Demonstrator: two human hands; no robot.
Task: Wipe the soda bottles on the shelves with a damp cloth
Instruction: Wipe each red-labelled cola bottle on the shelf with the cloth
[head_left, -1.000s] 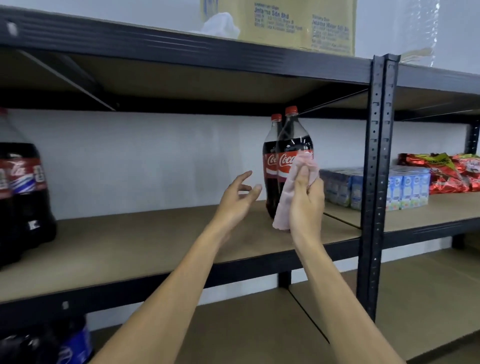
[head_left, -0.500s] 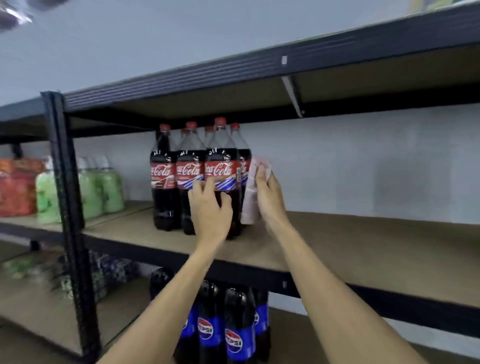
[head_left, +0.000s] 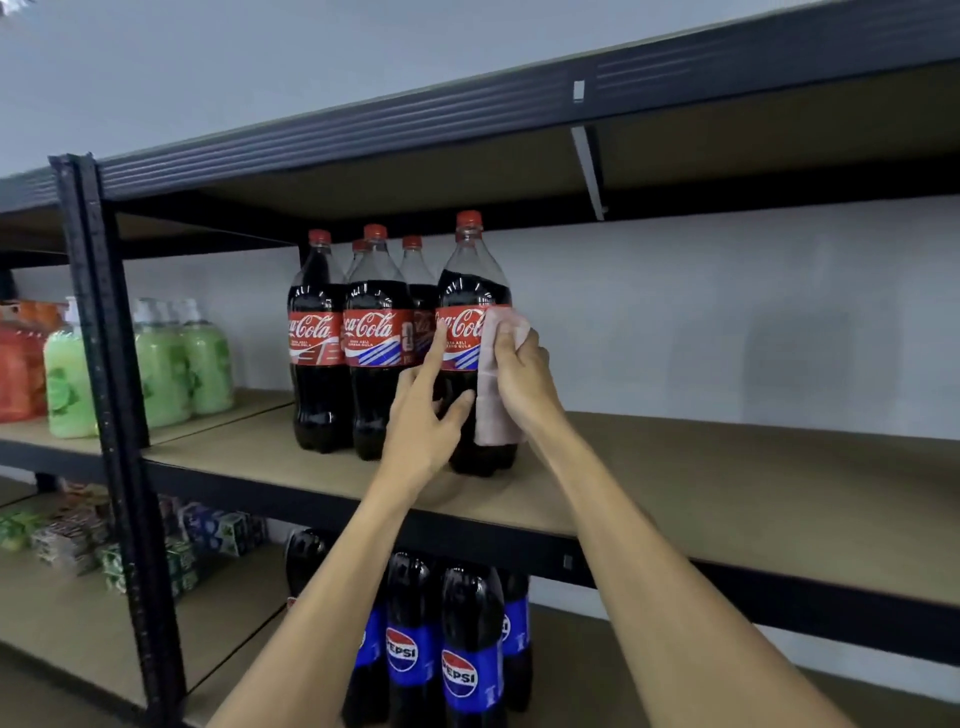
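A: Which bottle is being done?

B: The front right cola bottle (head_left: 470, 358), standing on the middle shelf (head_left: 727, 493) at about 12 o'clock from the camera. The other cola bottles (head_left: 345, 353) stand just beside it, toward 9 o'clock.

A: And the hands?

B: The right hand (head_left: 522, 384) has its grip pressed together around a pink cloth (head_left: 496, 384), holding it flat against the bottle's right side, over the edge of the label. The left hand (head_left: 423, 415) has a spread grip, fingers and thumb resting on the bottle's front and left side.

A: So how should the wipe go?

B: I'd let the left hand steady the bottle low down while the cloth travels from the shoulder to the base, then turn the bottle a little and repeat, so the back gets covered too. Light pressure should do; a full bottle this tall could tip if pushed near the top.

A: Anything else waiting?

B: The blue-labelled bottles (head_left: 457, 665) on the shelf below, at 6 o'clock, look untouched.
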